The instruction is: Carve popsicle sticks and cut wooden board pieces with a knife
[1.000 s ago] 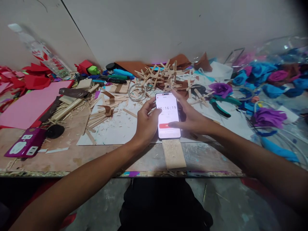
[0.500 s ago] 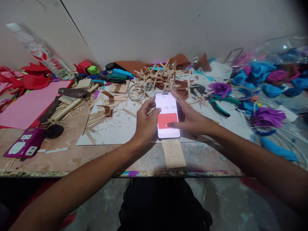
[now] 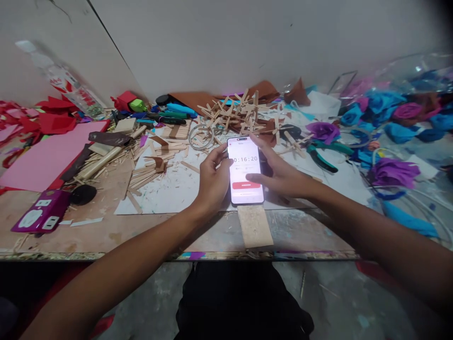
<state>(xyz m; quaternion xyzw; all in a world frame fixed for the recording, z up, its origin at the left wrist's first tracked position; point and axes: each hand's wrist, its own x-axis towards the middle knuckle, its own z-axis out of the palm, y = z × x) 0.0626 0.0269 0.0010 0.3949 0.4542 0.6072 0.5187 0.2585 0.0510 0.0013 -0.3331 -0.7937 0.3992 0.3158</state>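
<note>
A lit smartphone point(image 3: 245, 165) stands out at the middle of the table, its screen showing 16:20 in large digits above a narrow red button. My left hand point(image 3: 214, 177) grips its left edge, thumb over the side of the screen. From the right, my right hand point(image 3: 279, 172) closes round the other edge, and its thumb hovers over or touches the screen just above the red button; contact cannot be made out. Just below the phone lies a flat tan block point(image 3: 255, 226). White paper point(image 3: 170, 200) is spread beneath and around the hands.
Behind the phone is a heap of wooden sticks point(image 3: 240, 111). Green-handled pliers point(image 3: 323, 158) and purple and blue paper flowers point(image 3: 394, 172) lie to the right. At left are pink paper point(image 3: 46, 156), a purple power adapter point(image 3: 40, 212) and a leaning plastic bottle point(image 3: 67, 85).
On the phone screen, the large red panel has given way to a narrow red button with small text above it. My right thumb has shifted up slightly. Both hands keep hold of the phone.
</note>
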